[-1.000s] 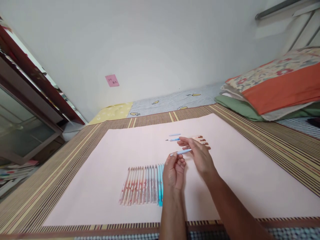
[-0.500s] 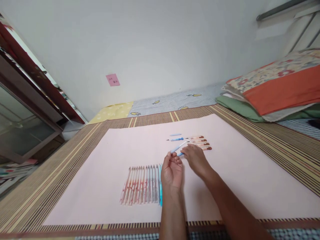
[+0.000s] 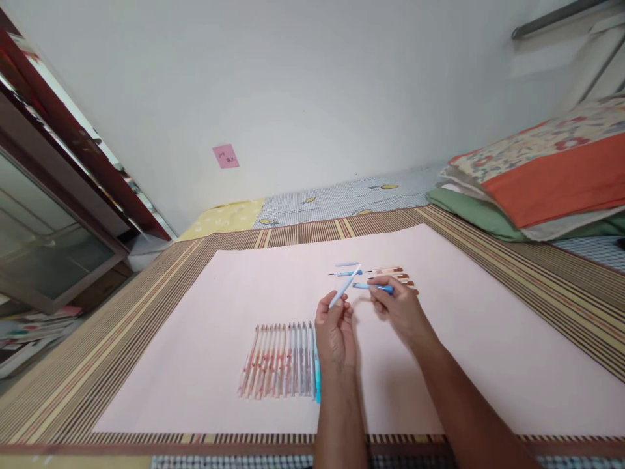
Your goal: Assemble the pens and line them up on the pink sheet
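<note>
My left hand, palm up, pinches a slender pale-blue pen part that tilts up and to the right; whether it is a cap or a barrel I cannot tell. In my right hand, a blue pen is held between thumb and fingers, its end pointing left toward the pale-blue part without touching it. Just beyond both hands lie a blue pen with a dark tip and a pale-blue piece. Several brown-ended pens lie beside my right hand, partly hidden by it.
A row of several pink, grey and turquoise pens lies left of my left forearm on a pale pink sheet. Beneath is a striped mat. Folded bedding is at the right, and a pink note hangs on the wall.
My right hand has drawn back to the right with the blue pen, apart from my left hand. The pale-blue part in my left hand now tilts more steeply. The view has shifted slightly.
</note>
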